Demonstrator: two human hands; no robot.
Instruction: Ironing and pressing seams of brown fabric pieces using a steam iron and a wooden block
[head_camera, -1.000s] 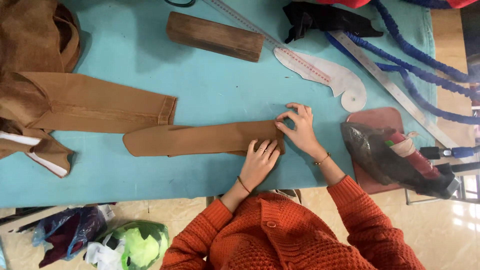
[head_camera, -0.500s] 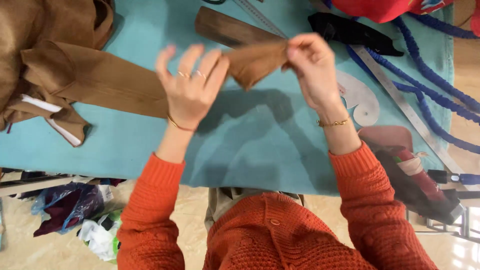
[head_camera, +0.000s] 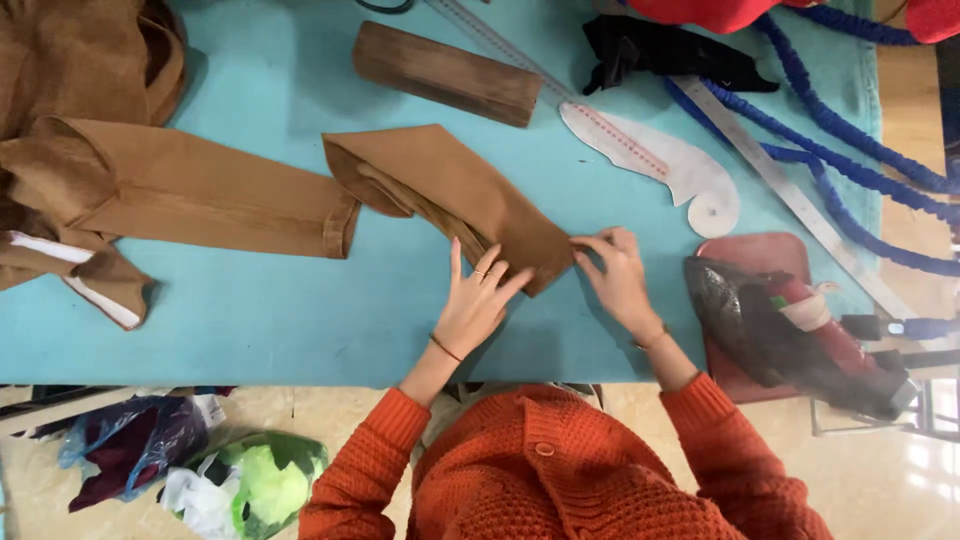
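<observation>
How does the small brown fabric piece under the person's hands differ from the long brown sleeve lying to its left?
The small folded brown fabric piece lies slanted, pinned by the left hand and right hand; the long brown sleeve lies nearly level, untouched. The piece is loose and shorter; the sleeve joins a bunched garment. Both share the colour and rest on the turquoise table cover.

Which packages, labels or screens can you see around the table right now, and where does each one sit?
Plastic bags: on the floor below the table's left end, crumpled, dark red and blue.
Green and white bag: on the floor beside them, rounded and bunched.
White label strip: on the brown garment at the far left, narrow; any print is too small to tell.
No screens or signs show.
</observation>
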